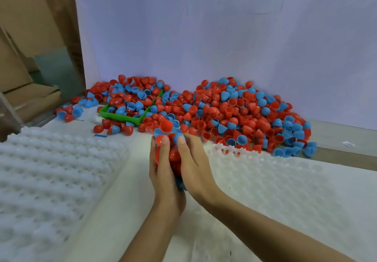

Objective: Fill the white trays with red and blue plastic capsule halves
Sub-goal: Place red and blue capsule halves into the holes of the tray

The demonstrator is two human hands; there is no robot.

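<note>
Hands: left hand (163,172) and right hand (192,164) cupped together around red and blue capsule halves (173,155)
Pile (234,115): at 12 o'clock
White trays: left tray (40,180) at 9, right tray (285,190) at 3

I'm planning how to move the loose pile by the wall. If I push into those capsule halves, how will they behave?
The capsule halves look thin, hollow and glossy, so probably light and slippery, sliding over each other. Their domed shape suggests they roll and scatter; some already lie apart near the green tray. Both hands cup a bunch together, hinting one-handed scoops spill.
</note>
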